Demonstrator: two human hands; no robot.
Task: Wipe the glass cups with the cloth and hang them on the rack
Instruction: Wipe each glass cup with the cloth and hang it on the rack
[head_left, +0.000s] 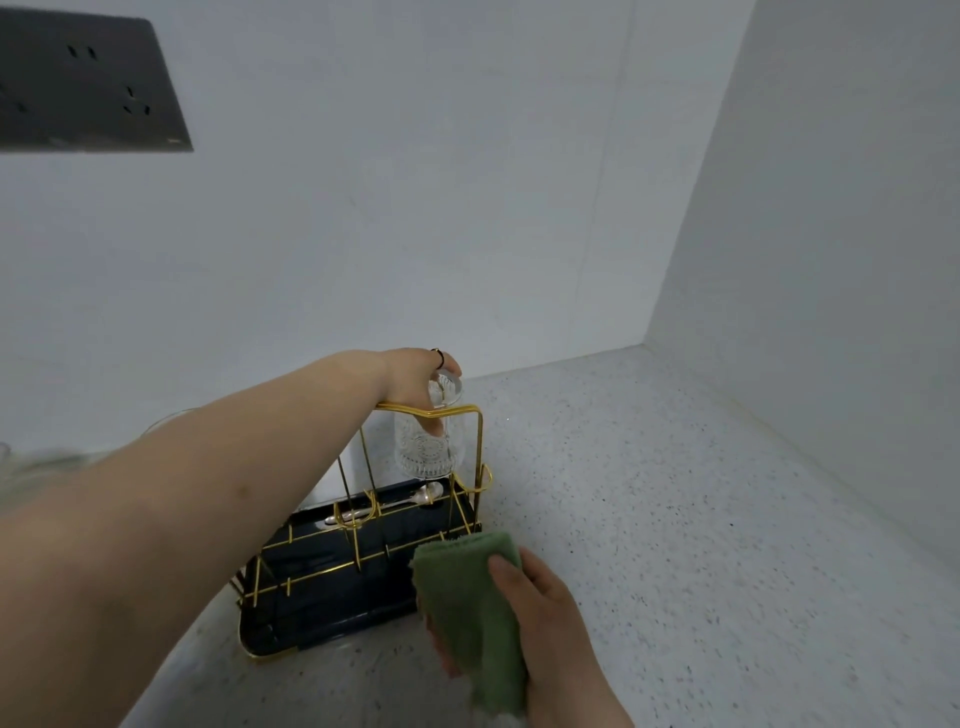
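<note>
Glass cup (427, 441), patterned and turned mouth-down, sits at about 12 o'clock from the rack's (363, 525) dark tray, at the far right corner under the gold top bar. The left hand (415, 384) has its grip closed round the cup's upturned base, fingers wrapped over it. The right hand (540, 623), at about 5 o'clock from the rack, is closed on the folded green cloth (467, 603) and held above the speckled surface (675, 519).

To seat it well, I would lower the cup straight down so its mouth slides over an upright gold prong (whether it is already on one I cannot tell). Keep it vertical, avoid knocking the wire, and loosen the fingers only once it rests steadily. A spoon (384, 506) lies on the tray below.
</note>
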